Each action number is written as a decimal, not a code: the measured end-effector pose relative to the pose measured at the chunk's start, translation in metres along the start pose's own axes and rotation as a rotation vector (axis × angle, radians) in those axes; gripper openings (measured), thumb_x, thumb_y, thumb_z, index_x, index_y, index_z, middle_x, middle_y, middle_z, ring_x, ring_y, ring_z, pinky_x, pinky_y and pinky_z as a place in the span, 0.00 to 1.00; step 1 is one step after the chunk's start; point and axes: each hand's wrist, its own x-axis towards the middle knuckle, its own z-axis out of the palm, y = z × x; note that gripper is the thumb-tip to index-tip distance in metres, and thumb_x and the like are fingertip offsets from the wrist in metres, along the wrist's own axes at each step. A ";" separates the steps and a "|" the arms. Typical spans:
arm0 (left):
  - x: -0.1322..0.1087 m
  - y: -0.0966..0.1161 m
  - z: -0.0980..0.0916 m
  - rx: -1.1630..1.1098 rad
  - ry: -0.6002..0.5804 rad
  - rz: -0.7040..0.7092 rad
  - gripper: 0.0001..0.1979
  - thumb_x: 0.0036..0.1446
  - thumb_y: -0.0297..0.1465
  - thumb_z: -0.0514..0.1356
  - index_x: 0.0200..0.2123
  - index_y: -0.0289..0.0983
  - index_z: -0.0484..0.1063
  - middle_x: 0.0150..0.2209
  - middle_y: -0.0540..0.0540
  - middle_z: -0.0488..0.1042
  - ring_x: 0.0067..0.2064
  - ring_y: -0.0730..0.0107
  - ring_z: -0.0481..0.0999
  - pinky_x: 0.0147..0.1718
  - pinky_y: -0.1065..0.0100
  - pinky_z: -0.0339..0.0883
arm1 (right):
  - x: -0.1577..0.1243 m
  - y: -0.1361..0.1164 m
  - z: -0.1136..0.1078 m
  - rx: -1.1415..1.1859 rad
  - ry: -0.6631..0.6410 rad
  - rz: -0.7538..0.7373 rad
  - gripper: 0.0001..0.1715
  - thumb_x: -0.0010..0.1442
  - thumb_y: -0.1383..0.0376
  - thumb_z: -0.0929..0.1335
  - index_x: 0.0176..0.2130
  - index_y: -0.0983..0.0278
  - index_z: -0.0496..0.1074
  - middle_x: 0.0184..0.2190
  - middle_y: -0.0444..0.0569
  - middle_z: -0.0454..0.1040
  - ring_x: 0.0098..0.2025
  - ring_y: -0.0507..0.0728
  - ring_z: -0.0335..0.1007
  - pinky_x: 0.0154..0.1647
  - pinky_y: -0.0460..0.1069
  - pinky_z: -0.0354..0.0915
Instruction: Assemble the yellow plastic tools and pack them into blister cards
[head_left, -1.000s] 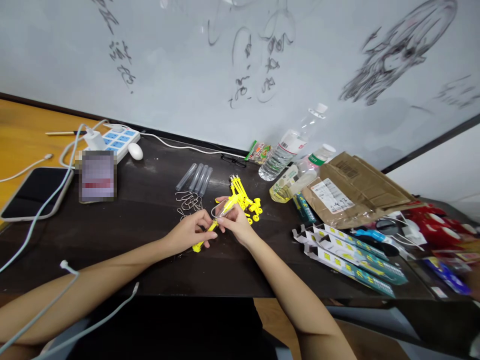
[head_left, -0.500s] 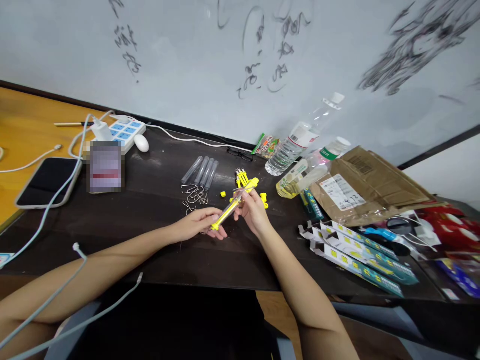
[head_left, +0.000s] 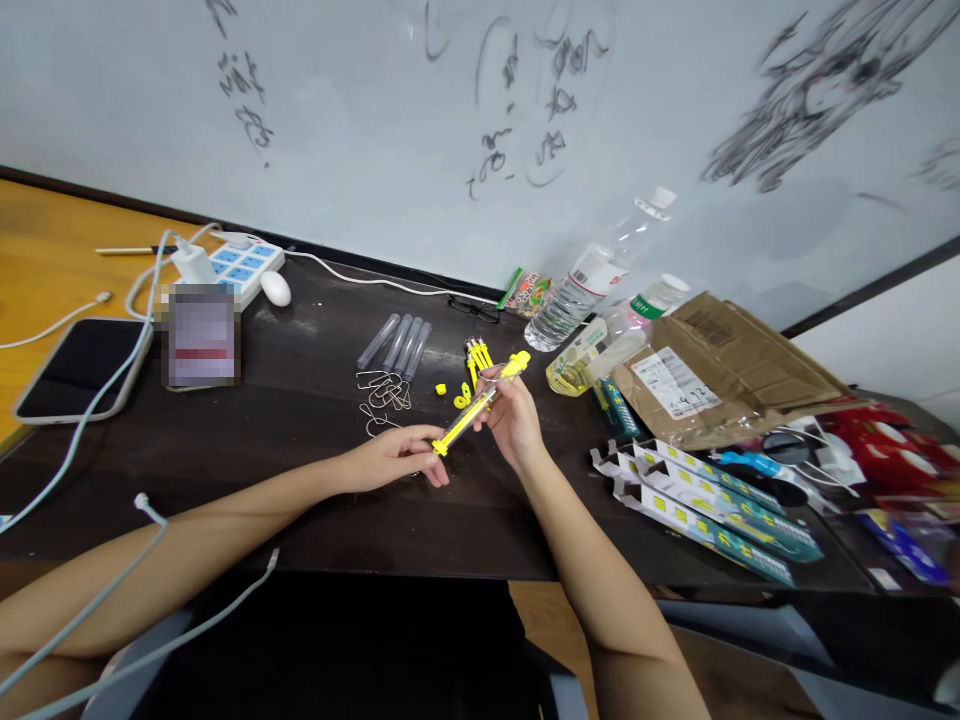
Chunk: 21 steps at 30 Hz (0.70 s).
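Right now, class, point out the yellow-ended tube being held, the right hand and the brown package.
Yellow-ended tube [head_left: 464, 419], head view: on its see-through barrel.
Right hand [head_left: 517, 421], head view: on the middle of the hand.
Brown package [head_left: 739, 365], head view: on its bare brown surface.

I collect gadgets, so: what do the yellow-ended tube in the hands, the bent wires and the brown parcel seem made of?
The tube: glossy clear plastic, probably, since yellow shows through. The wires: likely metal, thin and shiny. The parcel: perhaps paper or plastic film, creased, slightly shiny.
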 end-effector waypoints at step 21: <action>0.001 -0.006 0.003 0.122 0.091 -0.096 0.14 0.53 0.37 0.62 0.30 0.36 0.60 0.22 0.52 0.74 0.22 0.74 0.73 0.25 0.71 0.67 | -0.003 0.004 0.005 0.071 -0.139 0.018 0.13 0.54 0.60 0.66 0.39 0.62 0.64 0.28 0.42 0.71 0.19 0.48 0.62 0.16 0.45 0.67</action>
